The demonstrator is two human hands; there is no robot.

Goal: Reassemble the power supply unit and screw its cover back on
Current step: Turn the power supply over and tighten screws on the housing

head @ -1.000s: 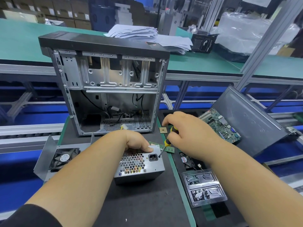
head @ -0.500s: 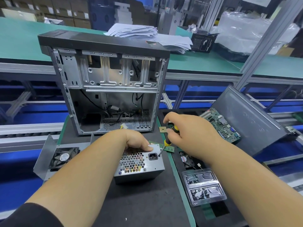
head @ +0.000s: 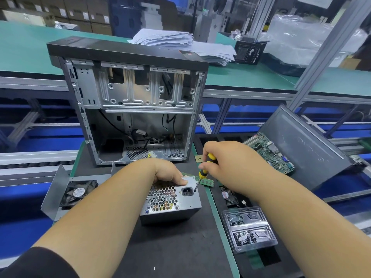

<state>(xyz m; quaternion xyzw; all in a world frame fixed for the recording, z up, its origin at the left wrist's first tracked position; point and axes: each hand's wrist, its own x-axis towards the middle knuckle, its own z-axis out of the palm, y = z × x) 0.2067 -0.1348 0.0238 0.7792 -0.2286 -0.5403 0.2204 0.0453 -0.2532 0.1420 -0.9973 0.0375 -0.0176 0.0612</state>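
A grey power supply unit (head: 170,205) with a honeycomb grille and a black mains socket lies on the dark mat in front of me. My left hand (head: 168,172) grips its far top edge, thumb over the upper face. My right hand (head: 226,161) holds a yellow-and-black screwdriver (head: 202,173), tilted, its tip touching the upper right corner of the unit beside the socket.
An open computer case (head: 132,97) stands upright behind the unit. A fan on a metal bracket (head: 78,192) lies left. A memory stick (head: 206,181), motherboard (head: 269,151), side panel (head: 309,145) and clear screw tray (head: 249,229) lie right.
My right hand has shifted a little on the screwdriver handle, with the tip staying at the same corner. My left hand and the unit have not moved.
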